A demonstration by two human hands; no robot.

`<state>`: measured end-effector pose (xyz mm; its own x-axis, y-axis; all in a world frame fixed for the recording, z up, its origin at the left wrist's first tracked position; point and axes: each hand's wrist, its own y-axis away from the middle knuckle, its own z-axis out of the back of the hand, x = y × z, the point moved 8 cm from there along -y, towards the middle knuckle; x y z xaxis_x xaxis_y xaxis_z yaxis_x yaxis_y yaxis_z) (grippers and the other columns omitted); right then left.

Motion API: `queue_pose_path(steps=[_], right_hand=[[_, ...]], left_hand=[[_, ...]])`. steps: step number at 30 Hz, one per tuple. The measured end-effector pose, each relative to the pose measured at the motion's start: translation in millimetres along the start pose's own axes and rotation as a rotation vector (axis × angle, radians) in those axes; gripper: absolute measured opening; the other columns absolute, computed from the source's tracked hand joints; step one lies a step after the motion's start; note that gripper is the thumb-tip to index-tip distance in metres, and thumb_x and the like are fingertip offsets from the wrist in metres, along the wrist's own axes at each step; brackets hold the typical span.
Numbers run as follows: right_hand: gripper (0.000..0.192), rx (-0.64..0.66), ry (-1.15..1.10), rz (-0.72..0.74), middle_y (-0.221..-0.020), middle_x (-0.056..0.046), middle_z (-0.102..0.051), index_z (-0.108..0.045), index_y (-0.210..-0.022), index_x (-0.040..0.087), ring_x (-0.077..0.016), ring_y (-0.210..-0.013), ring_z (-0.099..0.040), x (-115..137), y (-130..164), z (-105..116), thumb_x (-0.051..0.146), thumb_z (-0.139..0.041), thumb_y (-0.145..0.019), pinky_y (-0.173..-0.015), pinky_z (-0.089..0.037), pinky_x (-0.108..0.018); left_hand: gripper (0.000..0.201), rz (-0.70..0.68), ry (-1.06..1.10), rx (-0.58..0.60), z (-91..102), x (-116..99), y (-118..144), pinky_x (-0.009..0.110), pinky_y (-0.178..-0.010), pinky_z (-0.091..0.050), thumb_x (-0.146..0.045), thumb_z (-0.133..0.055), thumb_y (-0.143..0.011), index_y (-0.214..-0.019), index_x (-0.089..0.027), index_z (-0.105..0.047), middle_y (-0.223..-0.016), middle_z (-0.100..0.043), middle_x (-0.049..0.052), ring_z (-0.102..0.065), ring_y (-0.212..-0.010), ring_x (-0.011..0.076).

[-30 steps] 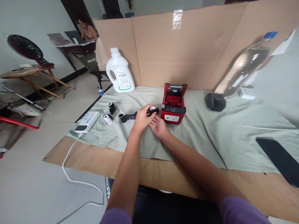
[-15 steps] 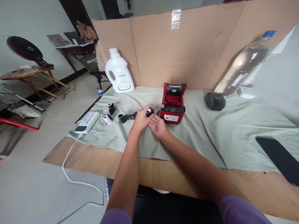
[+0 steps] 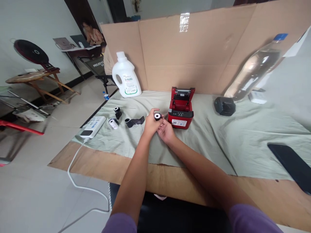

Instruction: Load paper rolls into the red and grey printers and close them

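My left hand (image 3: 151,124) holds a small paper roll in black wrap (image 3: 157,116) just left of the red printer (image 3: 180,109), whose lid stands up. My right hand (image 3: 165,131) lies palm up under the roll, its fingertips touching the roll and my left hand. A strip of black wrap (image 3: 134,122) lies on the cloth to the left. Further left lie a white paper roll (image 3: 113,123) and another black-wrapped roll (image 3: 117,112).
A green cloth (image 3: 243,136) covers the table, with a cardboard wall behind. On it stand a white jug (image 3: 125,77), a power strip (image 3: 93,126) with a white cable, a black adapter (image 3: 224,106), a clear bottle (image 3: 255,69) and a dark phone (image 3: 290,166). A person sits at the far left.
The roll has turned in my left hand so its white end faces up, and the loose black wrap no longer hangs from it. Both hands stay beside the printer.
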<state>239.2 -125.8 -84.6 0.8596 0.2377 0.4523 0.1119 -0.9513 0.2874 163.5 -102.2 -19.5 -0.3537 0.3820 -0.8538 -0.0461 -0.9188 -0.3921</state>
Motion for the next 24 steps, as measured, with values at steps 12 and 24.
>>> queue_pose_path(steps=[12, 24], right_hand=[[0.025, 0.064, 0.059, 0.001, -0.08, -0.002, -0.077, -0.065, -0.096, 0.02, -0.0151, -0.075, -0.07, -3, -2, 0, 0.02, -0.04, -0.096, -0.075, -0.056, -0.026], [0.022, 0.144, 0.18, 0.008, -0.102, -0.007, -0.077, -0.062, -0.102, 0.019, -0.0191, -0.087, -0.072, -5, 0, -3, 0.028, -0.042, -0.096, -0.079, -0.055, -0.032]], left_hand=[[0.043, -0.017, 0.251, -0.086, 11.5, -16, 4, 0.025, -0.074, -0.053, -0.007, -0.058, -0.069, -0.109, -0.022, -0.054, -0.08, -0.07, -0.001, -0.068, -0.074, 0.0138], [0.04, 0.162, 0.639, -0.151, 31.0, -14, -6, 0.021, -0.048, -0.037, -0.047, -0.072, -0.076, -0.097, -0.022, -0.051, -0.055, -0.048, -0.009, -0.045, -0.045, 0.0075]])
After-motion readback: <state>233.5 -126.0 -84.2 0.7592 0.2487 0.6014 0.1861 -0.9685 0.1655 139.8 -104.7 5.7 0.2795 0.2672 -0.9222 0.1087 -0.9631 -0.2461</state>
